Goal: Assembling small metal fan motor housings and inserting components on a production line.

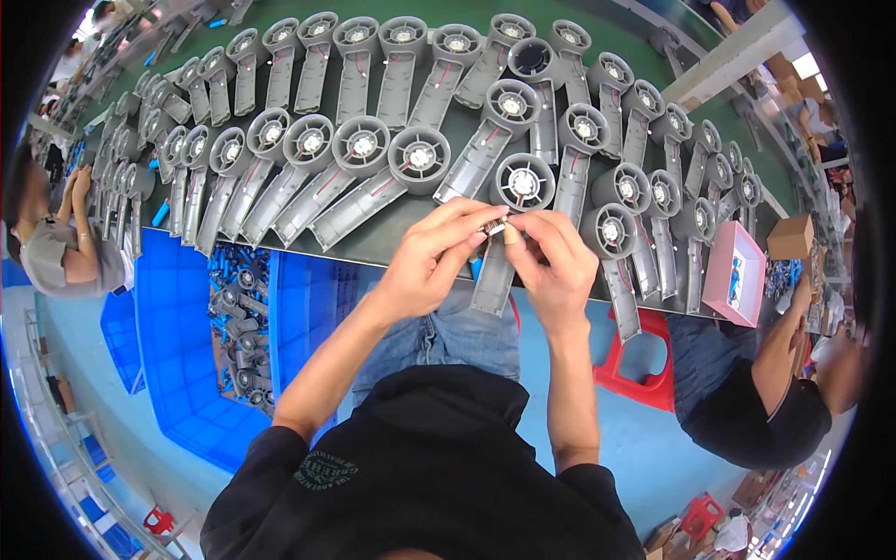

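Observation:
Close together above the near edge of the bench, my left hand (431,259) and my right hand (557,266) pinch one small part (494,226) between thumbs and fingertips. It has dark and light stripes; its exact kind is too small to make out. Directly below lies a grey fan housing (492,280), its open handle pointing toward me. The round head (523,181) of that housing, with a white hub and spokes, shows just beyond my fingers. A bit of blue (476,268) shows beside the handle, partly hidden by my left hand.
Rows of similar grey housings (362,142) cover the dark green bench (373,254). Blue bins (187,373) with housings inside stand at left. A pink box (735,273) and a cardboard box (791,237) sit at right, near a red stool (644,364). People work on both sides.

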The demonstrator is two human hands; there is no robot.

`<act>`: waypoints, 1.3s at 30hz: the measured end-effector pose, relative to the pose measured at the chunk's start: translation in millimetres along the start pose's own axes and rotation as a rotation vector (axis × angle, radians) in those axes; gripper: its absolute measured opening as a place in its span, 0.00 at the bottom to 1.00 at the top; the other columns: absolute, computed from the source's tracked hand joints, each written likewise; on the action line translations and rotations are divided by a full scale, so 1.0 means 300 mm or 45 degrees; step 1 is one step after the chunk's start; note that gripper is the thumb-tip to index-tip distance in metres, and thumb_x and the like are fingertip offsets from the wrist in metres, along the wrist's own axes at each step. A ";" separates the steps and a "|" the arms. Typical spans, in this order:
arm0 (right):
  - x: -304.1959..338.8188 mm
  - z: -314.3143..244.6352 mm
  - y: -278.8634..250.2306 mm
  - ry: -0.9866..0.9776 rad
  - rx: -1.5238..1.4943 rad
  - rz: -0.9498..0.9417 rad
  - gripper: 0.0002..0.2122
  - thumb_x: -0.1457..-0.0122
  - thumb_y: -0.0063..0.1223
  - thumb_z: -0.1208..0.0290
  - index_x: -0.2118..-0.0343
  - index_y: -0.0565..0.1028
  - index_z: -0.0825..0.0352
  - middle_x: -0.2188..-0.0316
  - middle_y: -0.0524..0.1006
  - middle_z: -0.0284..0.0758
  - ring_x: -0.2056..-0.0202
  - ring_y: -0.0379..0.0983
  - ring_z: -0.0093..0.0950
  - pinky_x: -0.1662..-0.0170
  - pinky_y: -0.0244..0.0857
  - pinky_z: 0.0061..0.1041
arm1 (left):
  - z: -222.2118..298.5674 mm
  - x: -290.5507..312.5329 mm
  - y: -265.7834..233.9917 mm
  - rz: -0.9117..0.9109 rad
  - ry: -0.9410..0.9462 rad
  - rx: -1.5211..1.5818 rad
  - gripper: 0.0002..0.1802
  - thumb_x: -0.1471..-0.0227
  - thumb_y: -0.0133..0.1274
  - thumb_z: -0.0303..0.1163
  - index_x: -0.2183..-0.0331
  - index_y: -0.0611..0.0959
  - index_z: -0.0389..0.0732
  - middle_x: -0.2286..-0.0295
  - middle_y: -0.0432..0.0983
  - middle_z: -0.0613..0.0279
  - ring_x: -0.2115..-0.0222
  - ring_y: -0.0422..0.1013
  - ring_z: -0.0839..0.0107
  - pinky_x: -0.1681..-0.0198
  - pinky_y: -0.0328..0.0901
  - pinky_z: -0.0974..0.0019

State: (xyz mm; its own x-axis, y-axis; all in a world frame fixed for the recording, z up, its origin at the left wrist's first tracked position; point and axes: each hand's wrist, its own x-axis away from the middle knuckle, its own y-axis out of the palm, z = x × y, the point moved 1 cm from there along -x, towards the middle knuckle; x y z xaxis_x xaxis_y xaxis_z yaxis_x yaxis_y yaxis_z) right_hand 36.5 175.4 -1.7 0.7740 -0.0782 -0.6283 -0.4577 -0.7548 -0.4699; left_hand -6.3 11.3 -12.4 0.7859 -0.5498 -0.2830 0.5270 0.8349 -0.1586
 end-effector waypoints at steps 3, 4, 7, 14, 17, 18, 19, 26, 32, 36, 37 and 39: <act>0.022 -0.087 0.014 0.342 0.140 0.105 0.06 0.51 0.63 0.80 0.69 0.77 0.70 0.75 0.74 0.32 0.81 0.66 0.17 0.80 0.58 0.16 | -0.008 0.012 -0.007 0.131 0.009 0.025 0.18 0.41 0.43 0.21 0.50 0.77 0.36 0.59 0.72 0.58 0.62 0.69 0.74 0.61 0.64 0.74; 0.046 -0.113 0.006 0.474 0.207 0.097 0.05 0.49 0.62 0.78 0.69 0.77 0.70 0.77 0.73 0.31 0.81 0.64 0.16 0.80 0.56 0.16 | -0.005 0.013 -0.008 0.147 0.020 0.013 0.18 0.42 0.43 0.21 0.50 0.77 0.36 0.59 0.72 0.57 0.63 0.69 0.73 0.62 0.64 0.74; 0.155 -0.130 -0.012 1.055 -0.049 -0.094 0.06 0.43 0.58 0.74 0.71 0.76 0.72 0.82 0.69 0.24 0.80 0.59 0.12 0.79 0.52 0.15 | 0.025 0.007 0.026 0.217 0.106 0.034 0.19 0.43 0.44 0.19 0.50 0.77 0.36 0.61 0.71 0.55 0.67 0.69 0.72 0.64 0.65 0.72; -0.081 -0.270 -0.097 0.935 -0.104 0.013 0.08 0.40 0.56 0.71 0.74 0.76 0.69 0.83 0.67 0.19 0.82 0.56 0.10 0.80 0.46 0.13 | 0.235 -0.143 -0.084 0.432 0.062 0.388 0.15 0.38 0.39 0.25 0.52 0.76 0.35 0.70 0.68 0.62 0.80 0.65 0.80 0.76 0.60 0.75; -0.429 -0.203 -0.051 0.686 0.112 -0.307 0.12 0.40 0.54 0.66 0.76 0.75 0.67 0.86 0.62 0.18 0.84 0.53 0.11 0.82 0.43 0.18 | 0.228 -0.401 -0.260 0.590 0.119 0.335 0.14 0.36 0.40 0.30 0.57 0.78 0.36 0.79 0.69 0.67 0.85 0.63 0.82 0.81 0.58 0.75; -0.545 -0.157 -0.013 0.598 0.057 -0.356 0.13 0.40 0.54 0.64 0.77 0.75 0.67 0.87 0.61 0.19 0.85 0.53 0.11 0.82 0.44 0.19 | 0.203 -0.512 -0.334 0.574 0.105 0.305 0.13 0.37 0.41 0.30 0.58 0.78 0.36 0.81 0.69 0.67 0.86 0.62 0.82 0.82 0.58 0.74; -0.661 -0.067 0.085 0.525 0.185 -0.454 0.14 0.41 0.55 0.62 0.78 0.76 0.67 0.88 0.61 0.20 0.85 0.53 0.11 0.82 0.45 0.19 | 0.135 -0.603 -0.445 0.591 0.066 0.234 0.12 0.38 0.43 0.30 0.60 0.79 0.35 0.83 0.69 0.68 0.87 0.62 0.81 0.83 0.57 0.73; -1.104 0.389 0.658 0.533 0.020 -0.602 0.17 0.42 0.56 0.59 0.84 0.72 0.64 0.89 0.67 0.24 0.88 0.59 0.15 0.84 0.50 0.19 | -0.216 -0.988 -0.968 0.613 -0.393 -0.171 0.11 0.54 0.48 0.28 0.78 0.84 0.37 0.76 0.80 0.49 0.75 0.78 0.64 0.70 0.71 0.60; -1.185 0.578 0.854 0.598 0.203 -0.618 0.19 0.43 0.56 0.56 0.82 0.74 0.67 0.90 0.69 0.28 0.88 0.64 0.19 0.84 0.56 0.23 | -0.306 -0.983 -1.459 0.895 -0.440 -1.330 0.13 0.61 0.54 0.33 0.72 0.85 0.36 0.67 0.79 0.43 0.61 0.76 0.52 0.57 0.69 0.52; -1.189 0.497 0.815 0.621 0.418 -0.702 0.20 0.43 0.56 0.55 0.78 0.77 0.70 0.90 0.70 0.31 0.88 0.66 0.23 0.81 0.59 0.26 | -0.339 -0.781 -1.901 0.933 -0.950 -1.944 0.17 0.53 0.51 0.37 0.63 0.84 0.38 0.59 0.78 0.50 0.55 0.73 0.54 0.54 0.66 0.49; -1.190 0.500 0.823 0.465 0.484 -0.672 0.20 0.43 0.56 0.54 0.76 0.77 0.71 0.90 0.70 0.32 0.88 0.66 0.24 0.80 0.60 0.27 | -0.380 -0.704 -2.020 1.013 -1.003 -1.929 0.21 0.50 0.50 0.39 0.56 0.81 0.39 0.54 0.75 0.48 0.52 0.70 0.50 0.50 0.63 0.48; -1.183 0.467 0.822 0.325 0.544 -0.642 0.20 0.43 0.56 0.54 0.75 0.78 0.71 0.89 0.70 0.33 0.87 0.66 0.25 0.78 0.61 0.27 | -0.448 -0.598 -2.198 1.066 -1.280 -1.829 0.29 0.46 0.41 0.38 0.42 0.65 0.40 0.44 0.62 0.42 0.42 0.58 0.46 0.42 0.51 0.42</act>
State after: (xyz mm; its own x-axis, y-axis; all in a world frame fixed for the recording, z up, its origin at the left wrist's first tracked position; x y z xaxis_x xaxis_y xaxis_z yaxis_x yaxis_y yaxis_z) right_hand -412.4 108.2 18.6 0.9913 0.0237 -0.1298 -0.1079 -0.4214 -0.9004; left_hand -538.1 -437.3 15.9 0.8017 0.5599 -0.2092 -0.2257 -0.0404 -0.9734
